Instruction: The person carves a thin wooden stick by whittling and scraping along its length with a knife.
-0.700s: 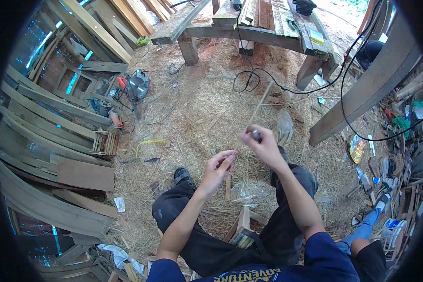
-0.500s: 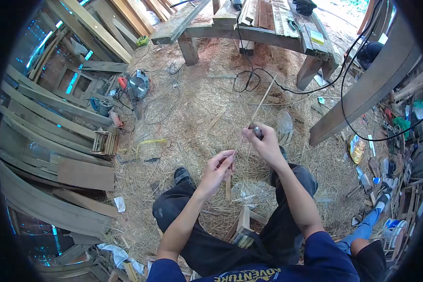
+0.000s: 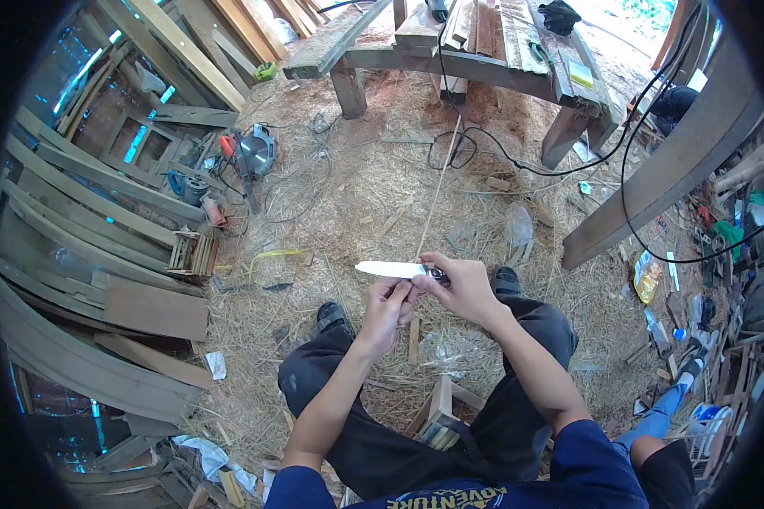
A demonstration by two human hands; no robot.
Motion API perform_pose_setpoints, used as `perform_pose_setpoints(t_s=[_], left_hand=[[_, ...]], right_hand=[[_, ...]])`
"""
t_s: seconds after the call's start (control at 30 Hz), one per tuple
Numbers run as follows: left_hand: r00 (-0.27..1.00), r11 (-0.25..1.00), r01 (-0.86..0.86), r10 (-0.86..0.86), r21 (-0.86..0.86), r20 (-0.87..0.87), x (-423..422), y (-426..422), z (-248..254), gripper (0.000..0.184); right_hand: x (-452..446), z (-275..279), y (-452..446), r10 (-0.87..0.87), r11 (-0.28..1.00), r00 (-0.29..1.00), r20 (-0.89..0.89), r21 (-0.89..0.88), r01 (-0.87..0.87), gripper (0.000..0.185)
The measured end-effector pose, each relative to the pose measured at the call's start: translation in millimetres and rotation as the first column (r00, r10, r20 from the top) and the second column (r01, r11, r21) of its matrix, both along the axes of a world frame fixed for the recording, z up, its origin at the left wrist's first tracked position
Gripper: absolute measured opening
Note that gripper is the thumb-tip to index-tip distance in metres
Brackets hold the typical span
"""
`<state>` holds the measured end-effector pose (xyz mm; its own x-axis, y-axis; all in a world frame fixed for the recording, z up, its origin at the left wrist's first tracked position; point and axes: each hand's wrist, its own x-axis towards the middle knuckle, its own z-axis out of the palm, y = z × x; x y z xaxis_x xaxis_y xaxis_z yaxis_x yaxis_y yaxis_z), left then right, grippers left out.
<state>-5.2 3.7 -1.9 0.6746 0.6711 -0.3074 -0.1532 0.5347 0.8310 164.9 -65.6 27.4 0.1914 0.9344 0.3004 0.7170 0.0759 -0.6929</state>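
Observation:
In front of my knees, my right hand [image 3: 467, 290] is closed round the dark handle of a knife [image 3: 389, 269]. Its broad, bright blade points left across the top of my left hand [image 3: 384, 316]. My left fingers pinch the near end of a long, thin wooden strip [image 3: 438, 193], just below the blade. From there the strip slants up and away toward the workbench. The spot where blade and strip meet is covered by my fingers, so I cannot tell whether they touch.
A wooden workbench [image 3: 450, 61] with boards on it stands ahead. A circular saw [image 3: 255, 153] lies on the straw-strewn floor at left, near leaning planks [image 3: 76, 191]. A thick post [image 3: 654, 161] and black cable [image 3: 526, 163] are at right. Another person's leg [image 3: 666, 411] shows lower right.
My right hand has come down and left to my left hand, and the knife blade now lies crosswise in full view. The strip's far end has swung leftward.

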Motion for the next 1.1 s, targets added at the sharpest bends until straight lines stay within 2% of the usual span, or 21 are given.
perform_pose_setpoints(t_s=[0.07,0.13,0.23,0.33,0.43,0.53,0.57,0.6,0.7,0.73,0.8,0.93,1.1], left_hand=[[0.999,1.000,0.007,-0.007,-0.006,-0.039,-3,2,-3,0.029],[1.000,1.000,0.023,-0.023,-0.005,0.007,-4,2,-1,0.027],[0.997,0.998,0.038,-0.035,-0.045,0.066,-5,-1,2,0.029],[0.993,0.995,0.077,-0.071,-0.066,0.091,-9,-5,6,0.037],[0.993,0.993,0.114,-0.113,-0.033,0.031,-17,-14,20,0.041],[0.993,0.992,0.120,-0.121,-0.037,-0.016,-18,-19,14,0.040],[0.995,0.995,0.098,-0.099,-0.032,-0.023,-17,-19,12,0.037],[0.997,0.997,0.076,-0.077,-0.023,-0.032,-15,-18,12,0.035],[0.995,0.998,0.054,-0.056,-0.036,-0.078,-14,-15,14,0.028],[0.994,0.997,0.077,-0.077,-0.009,-0.071,-16,-15,10,0.024],[0.991,0.992,0.122,-0.119,0.043,-0.058,-19,-12,-1,0.017],[0.993,0.993,0.113,-0.112,0.023,-0.044,-18,-13,-3,0.015],[0.988,0.988,0.156,-0.156,0.002,-0.011,-19,-15,7,0.023]], right_hand=[[1,4,0,0.008,1.000,0.999,0.031,-0.021,-0.007,0.041],[2,7,-1,0.026,0.998,1.000,0.004,-0.048,-0.026,0.042],[6,7,-2,0.031,0.999,0.996,0.086,0.027,-0.033,0.042],[14,7,-1,0.062,0.975,0.991,0.123,0.203,-0.086,0.040],[35,2,-2,-0.154,0.977,0.987,0.042,0.159,0.145,0.041],[58,5,-5,-0.226,0.967,0.968,0.112,0.146,0.209,0.040],[52,4,-9,-0.222,0.974,0.975,0.017,0.050,0.221,0.039],[47,-5,-10,-0.204,0.979,0.979,-0.001,0.023,0.204,0.037],[23,-16,-8,-0.002,0.989,0.992,0.129,0.147,-0.017,0.037],[17,-14,-7,0.051,0.994,0.992,0.116,0.086,-0.061,0.034],[9,-14,-6,0.079,0.992,0.993,0.091,0.091,-0.087,0.034],[15,-8,-6,0.089,0.986,0.987,0.132,0.128,-0.106,0.037],[26,-7,-8,0.068,0.982,0.979,0.194,0.161,-0.100,0.041]])
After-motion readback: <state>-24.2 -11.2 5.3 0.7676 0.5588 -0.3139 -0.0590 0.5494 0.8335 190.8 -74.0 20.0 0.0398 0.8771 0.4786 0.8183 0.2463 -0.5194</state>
